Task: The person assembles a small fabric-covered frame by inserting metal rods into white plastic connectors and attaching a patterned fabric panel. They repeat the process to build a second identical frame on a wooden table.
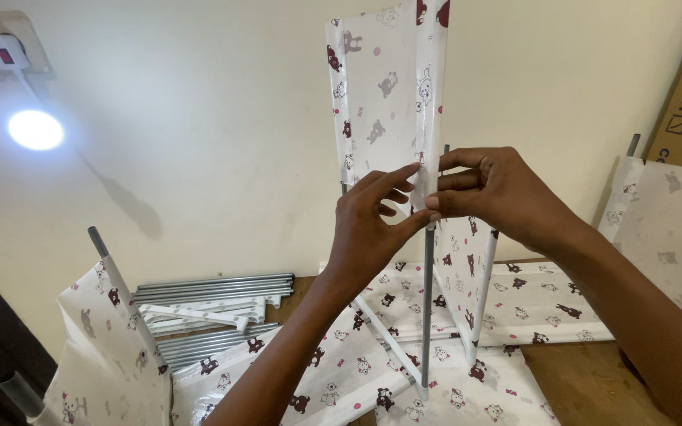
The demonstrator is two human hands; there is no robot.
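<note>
Both your hands are up at chest height, pinching the same printed fabric panel point(380, 87) at its edge seam. Left hand point(369, 229): thumb and fingers closed on the fabric. Right hand point(499, 193): fingers pinched on the seam, against the upright grey pole point(428, 308). Panel stands vertical before the wall. Bundle of metal tubes point(215, 285) lies lower left on the floor.

White fabric panel point(380, 87) printed with maroon and grey bears and pink dots, pinched between left hand point(372, 229) and right hand point(499, 193). Below the hands, a grey metal pole point(428, 315); lower left of them, silver-grey rods point(215, 285); behind, cream wall point(199, 118).
</note>
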